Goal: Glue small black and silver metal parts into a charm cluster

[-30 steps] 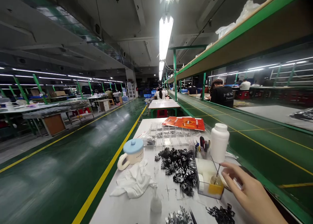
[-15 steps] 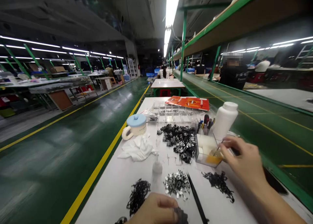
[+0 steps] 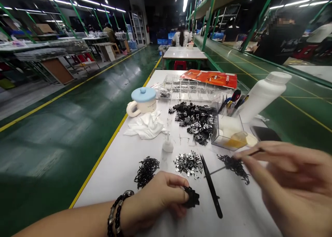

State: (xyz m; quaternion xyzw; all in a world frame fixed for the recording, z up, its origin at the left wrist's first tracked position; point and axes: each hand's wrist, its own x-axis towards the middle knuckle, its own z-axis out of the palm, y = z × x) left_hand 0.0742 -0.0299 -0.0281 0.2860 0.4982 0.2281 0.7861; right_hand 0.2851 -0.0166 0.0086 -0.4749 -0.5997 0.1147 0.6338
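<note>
Pinched in my left hand (image 3: pixel 166 193) is a small black part (image 3: pixel 192 197), just below a pile of silvery metal pieces (image 3: pixel 188 163). My right hand (image 3: pixel 287 174) grips a thin dark rod-like tool (image 3: pixel 216 171) whose tip points left toward the tweezers. Black tweezers (image 3: pixel 212 190) lie between the hands. A pile of black curved pieces (image 3: pixel 146 170) rests left of the metal pieces, and another black pile (image 3: pixel 234 166) is partly behind my right fingertips. Farther back sits a heap of black and silver parts (image 3: pixel 195 119).
A clear box (image 3: pixel 228 135) stands right of the heap, near a leaning white bottle (image 3: pixel 267 93). At the left are a blue-lidded mug (image 3: pixel 143 100), white cloth (image 3: pixel 146 125) and small bottle (image 3: pixel 167 144). Behind lies a divided tray (image 3: pixel 181 88) with red packets (image 3: pixel 210 78).
My right hand has moved from the clear box toward the front of the table, with the thin tool. The view has tilted down, showing more of my left hand and its black part.
</note>
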